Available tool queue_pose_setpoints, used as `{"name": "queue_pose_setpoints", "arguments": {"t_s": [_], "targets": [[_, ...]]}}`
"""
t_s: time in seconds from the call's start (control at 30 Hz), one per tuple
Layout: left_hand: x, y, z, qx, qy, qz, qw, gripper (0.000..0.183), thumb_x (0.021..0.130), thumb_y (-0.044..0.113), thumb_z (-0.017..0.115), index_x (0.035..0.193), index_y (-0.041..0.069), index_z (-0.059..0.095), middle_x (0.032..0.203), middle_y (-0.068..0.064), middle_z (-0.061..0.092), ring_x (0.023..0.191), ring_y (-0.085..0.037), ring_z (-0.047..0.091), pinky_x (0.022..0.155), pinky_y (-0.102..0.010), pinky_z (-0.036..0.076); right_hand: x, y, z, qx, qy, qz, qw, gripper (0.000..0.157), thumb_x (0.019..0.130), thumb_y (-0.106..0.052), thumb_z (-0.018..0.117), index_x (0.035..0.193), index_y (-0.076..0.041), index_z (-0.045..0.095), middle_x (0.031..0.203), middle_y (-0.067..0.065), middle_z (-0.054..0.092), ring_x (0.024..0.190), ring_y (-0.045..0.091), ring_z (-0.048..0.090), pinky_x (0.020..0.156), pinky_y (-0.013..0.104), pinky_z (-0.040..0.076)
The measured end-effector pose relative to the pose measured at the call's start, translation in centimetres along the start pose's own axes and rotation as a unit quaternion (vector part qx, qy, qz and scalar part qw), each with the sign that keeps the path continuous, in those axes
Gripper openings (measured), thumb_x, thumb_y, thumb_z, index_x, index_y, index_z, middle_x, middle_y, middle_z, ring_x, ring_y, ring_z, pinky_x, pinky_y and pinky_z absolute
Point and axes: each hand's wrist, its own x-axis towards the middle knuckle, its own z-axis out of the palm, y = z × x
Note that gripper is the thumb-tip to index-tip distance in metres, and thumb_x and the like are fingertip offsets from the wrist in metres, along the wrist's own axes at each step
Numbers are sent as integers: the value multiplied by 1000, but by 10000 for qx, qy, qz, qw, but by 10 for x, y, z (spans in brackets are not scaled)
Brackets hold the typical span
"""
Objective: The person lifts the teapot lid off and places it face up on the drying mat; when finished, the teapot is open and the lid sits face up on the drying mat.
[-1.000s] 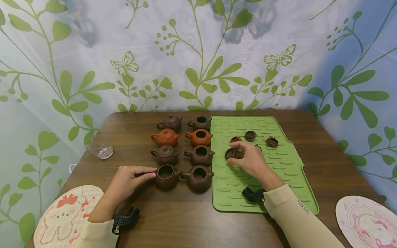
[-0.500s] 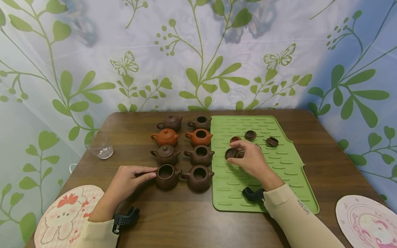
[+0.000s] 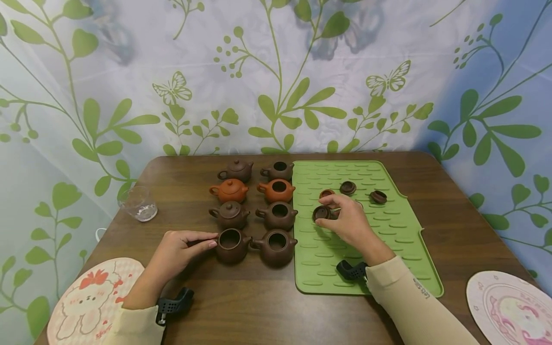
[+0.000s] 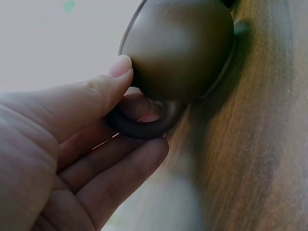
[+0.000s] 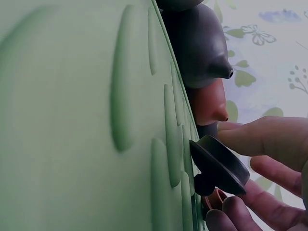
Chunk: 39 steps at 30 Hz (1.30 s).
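Note:
My left hand (image 3: 178, 249) grips the handle of a dark brown, lidless teapot (image 3: 232, 249) at the front left of two rows. In the left wrist view, thumb and fingers close on the ring-shaped handle (image 4: 144, 130). Over the green mat (image 3: 315, 273), my right hand (image 3: 353, 227) pinches a dark brown teapot lid (image 3: 320, 214). That lid (image 5: 221, 161) is upside down and tilted, its knob low against the mat, in the right wrist view. An orange lid (image 3: 326, 193) lies just beyond my fingers. Another lid is mostly hidden behind the hand.
Two more brown lids, one (image 3: 348, 187) behind and one (image 3: 378, 197) to the right, lie on the mat. Lidded teapots (image 3: 231, 191) and lidless ones (image 3: 277, 215) stand close together. A clear glass (image 3: 144, 208) is at left; round placemats (image 3: 97, 297) flank the table.

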Motion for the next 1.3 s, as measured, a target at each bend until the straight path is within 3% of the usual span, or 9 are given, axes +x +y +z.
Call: {"name": "queue_pose_setpoints", "arguments": {"t_s": [0.63, 0.87, 1.07, 1.3], "targets": [[-4, 0, 1, -69, 69, 26, 9999, 20, 93, 24, 84, 113, 22, 85, 106, 14, 77, 102, -10, 72, 87, -26, 56, 0, -1, 2, -216, 151, -157, 9995, 47, 88, -14, 89, 130, -3, 70, 130, 15, 64, 111, 37, 64, 90, 54, 55], [-1, -3, -1, -675, 82, -172, 9975, 27, 93, 21, 85, 117, 9, 83, 107, 3, 78, 96, -12, 74, 78, -21, 57, 4, -6, 4, -200, 228, -170, 9994, 45, 91, -15, 87, 131, -3, 71, 129, 14, 65, 117, 37, 62, 97, 56, 50], [4, 1, -5, -1104, 407, -365, 9924, 30, 96, 17, 82, 123, 3, 79, 107, 1, 79, 94, -15, 75, 79, -21, 58, 11, -16, 4, -268, 350, -389, 9983, 44, 92, -16, 86, 131, -4, 72, 124, 18, 67, 112, 36, 63, 94, 58, 50], [19, 2, -4, -1088, 1345, -276, 9845, 28, 94, 9, 83, 122, 7, 80, 116, -7, 76, 103, -24, 74, 84, -22, 57, 19, -32, 10, -254, 316, -588, 9974, 41, 92, -18, 86, 130, -8, 73, 124, 16, 66, 109, 39, 61, 90, 55, 49]]}}
